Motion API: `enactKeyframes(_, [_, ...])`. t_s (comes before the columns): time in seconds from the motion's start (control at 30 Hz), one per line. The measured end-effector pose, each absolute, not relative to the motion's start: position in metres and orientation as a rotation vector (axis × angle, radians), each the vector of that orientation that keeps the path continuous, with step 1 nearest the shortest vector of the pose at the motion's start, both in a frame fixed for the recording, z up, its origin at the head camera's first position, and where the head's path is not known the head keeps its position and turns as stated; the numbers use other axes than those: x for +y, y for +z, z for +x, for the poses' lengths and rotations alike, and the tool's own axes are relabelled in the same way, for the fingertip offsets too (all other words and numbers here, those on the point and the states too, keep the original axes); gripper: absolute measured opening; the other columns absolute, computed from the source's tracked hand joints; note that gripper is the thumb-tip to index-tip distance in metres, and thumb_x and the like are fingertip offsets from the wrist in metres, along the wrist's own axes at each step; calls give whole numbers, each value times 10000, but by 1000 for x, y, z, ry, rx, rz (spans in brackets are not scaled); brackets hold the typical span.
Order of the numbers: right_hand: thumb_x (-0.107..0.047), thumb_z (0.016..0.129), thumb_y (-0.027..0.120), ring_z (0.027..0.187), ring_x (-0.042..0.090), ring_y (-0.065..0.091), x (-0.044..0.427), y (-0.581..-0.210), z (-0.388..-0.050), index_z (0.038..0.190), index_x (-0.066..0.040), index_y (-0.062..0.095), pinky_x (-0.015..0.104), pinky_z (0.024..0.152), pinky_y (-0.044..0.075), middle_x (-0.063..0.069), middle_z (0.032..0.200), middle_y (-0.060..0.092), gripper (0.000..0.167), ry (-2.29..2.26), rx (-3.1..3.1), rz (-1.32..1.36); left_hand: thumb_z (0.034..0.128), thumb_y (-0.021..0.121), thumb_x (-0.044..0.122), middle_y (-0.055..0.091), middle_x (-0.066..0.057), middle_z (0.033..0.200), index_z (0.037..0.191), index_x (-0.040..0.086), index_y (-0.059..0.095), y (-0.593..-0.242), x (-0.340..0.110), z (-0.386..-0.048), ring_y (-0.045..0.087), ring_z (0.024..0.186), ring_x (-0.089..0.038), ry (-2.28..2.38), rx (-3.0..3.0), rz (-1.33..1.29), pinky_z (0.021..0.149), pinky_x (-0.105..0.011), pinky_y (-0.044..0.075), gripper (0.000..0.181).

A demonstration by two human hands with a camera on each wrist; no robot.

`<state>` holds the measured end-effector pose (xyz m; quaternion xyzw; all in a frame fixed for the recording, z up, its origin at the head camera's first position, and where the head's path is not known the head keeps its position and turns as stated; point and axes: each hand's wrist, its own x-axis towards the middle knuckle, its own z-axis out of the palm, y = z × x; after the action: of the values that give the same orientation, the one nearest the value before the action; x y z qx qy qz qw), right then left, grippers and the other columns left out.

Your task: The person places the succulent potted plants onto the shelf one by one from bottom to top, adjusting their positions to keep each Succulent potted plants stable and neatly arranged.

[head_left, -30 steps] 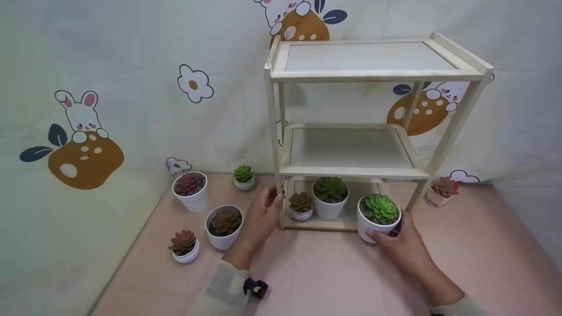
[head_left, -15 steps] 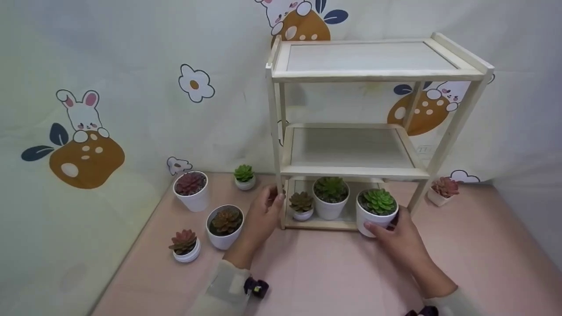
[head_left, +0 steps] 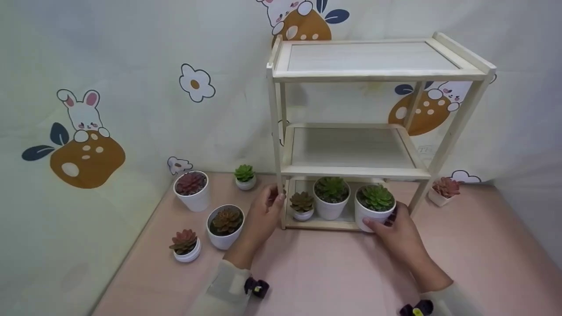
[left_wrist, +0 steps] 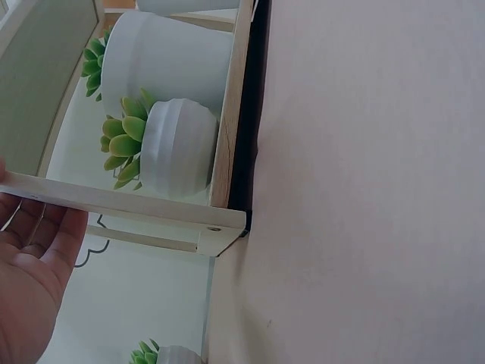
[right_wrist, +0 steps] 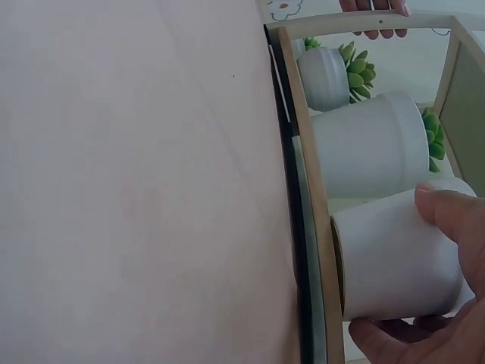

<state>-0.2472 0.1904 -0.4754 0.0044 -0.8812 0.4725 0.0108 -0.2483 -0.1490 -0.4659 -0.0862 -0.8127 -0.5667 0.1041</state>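
My right hand point(head_left: 397, 232) grips a white pot with a green succulent point(head_left: 376, 198), thumb at the front and fingers at its right side. In the right wrist view this pot point(right_wrist: 394, 262) is at the front rim of the bottom shelf, slightly tilted. My left hand point(head_left: 264, 215) holds the left front post of the wooden shelf rack point(head_left: 351, 172); in the left wrist view its fingers point(left_wrist: 57, 235) go behind the post. On the bottom shelf, left of the held pot, stand a larger potted green succulent point(head_left: 332, 208) and a small potted brownish succulent point(head_left: 302, 206).
Left of the rack, the pink table point(head_left: 316, 272) bears a dark red succulent point(head_left: 193, 197), a brown one point(head_left: 225, 232), a small reddish one point(head_left: 185, 248) and a small green one point(head_left: 245, 177). A pink succulent point(head_left: 443, 193) stands right of the rack. Behind hangs a printed cloth point(head_left: 145, 123).
My right hand has moved the potted green succulent inward and slightly left, from in front of the bottom shelf to over its front rim. The left hand has stayed on the post.
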Motion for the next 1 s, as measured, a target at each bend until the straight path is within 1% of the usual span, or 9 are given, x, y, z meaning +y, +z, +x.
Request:
enactKeyframes(0.1, [-400, 928, 788, 1448, 471, 426, 189, -475, -249, 1544, 109, 227, 582, 1206, 380, 338, 1521, 414, 976, 1464, -2748, 24, 1099, 521, 322, 630, -97, 1312, 1420, 90, 540, -466, -149, -248, 600, 1267, -247, -1678, -2397, -255, 1135, -473, 488, 397])
enactKeyframes(0.23, [-415, 924, 787, 1429, 472, 449, 186, -474, -252, 1539, 122, 248, 583, 1186, 405, 339, 1507, 434, 978, 1422, -2752, 2, 1102, 515, 313, 631, -118, 1311, 1418, 57, 536, -466, -149, -248, 597, 1281, -260, -1672, -2389, -276, 1149, -476, 479, 407])
enactKeyframes(0.37, [-383, 924, 793, 1418, 480, 452, 184, -475, -255, 1520, 149, 268, 588, 1181, 406, 355, 1486, 441, 956, 1402, -2736, -2, 1101, 519, 301, 632, -125, 1313, 1420, 45, 535, -464, -148, -247, 597, 1288, -262, -1664, -2392, -269, 1155, -467, 479, 410])
enactKeyframes(0.47, [-358, 924, 798, 1405, 477, 468, 183, -476, -256, 1509, 151, 295, 589, 1171, 417, 354, 1469, 458, 925, 1394, -2718, 14, 1099, 524, 300, 633, -125, 1313, 1421, 58, 538, -462, -147, -246, 600, 1290, -264, -1658, -2401, -253, 1153, -465, 484, 403])
enactKeyframes(0.63, [-352, 923, 801, 1351, 463, 531, 182, -476, -258, 1489, 133, 357, 578, 1120, 472, 333, 1432, 511, 868, 1377, -2695, 42, 1102, 518, 306, 636, -127, 1317, 1434, 36, 526, -462, -148, -247, 601, 1296, -270, -1658, -2406, -245, 1154, -476, 483, 428])
enactKeyframes(0.73, [-323, 931, 795, 1321, 456, 558, 182, -477, -257, 1480, 123, 379, 566, 1096, 493, 323, 1413, 529, 821, 1368, -2689, 51, 1103, 514, 309, 637, -125, 1316, 1433, 30, 525, -463, -148, -247, 601, 1297, -271, -1663, -2404, -251, 1154, -483, 481, 433])
enactKeyframes(0.83, [-288, 944, 780, 1300, 445, 574, 181, -477, -257, 1473, 122, 386, 555, 1088, 501, 317, 1397, 537, 776, 1369, -2683, 49, 1102, 517, 317, 635, -101, 1317, 1429, 58, 533, -464, -149, -247, 599, 1296, -250, -1669, -2406, -248, 1152, -471, 485, 418])
enactKeyframes(1.0, [-242, 956, 761, 1244, 411, 593, 181, -478, -257, 1427, 118, 426, 524, 1061, 516, 297, 1325, 568, 681, 1361, -2672, 39, 1102, 516, 293, 624, -121, 1314, 1420, 70, 531, -464, -149, -247, 602, 1291, -274, -1666, -2396, -260, 1133, -480, 502, 388])
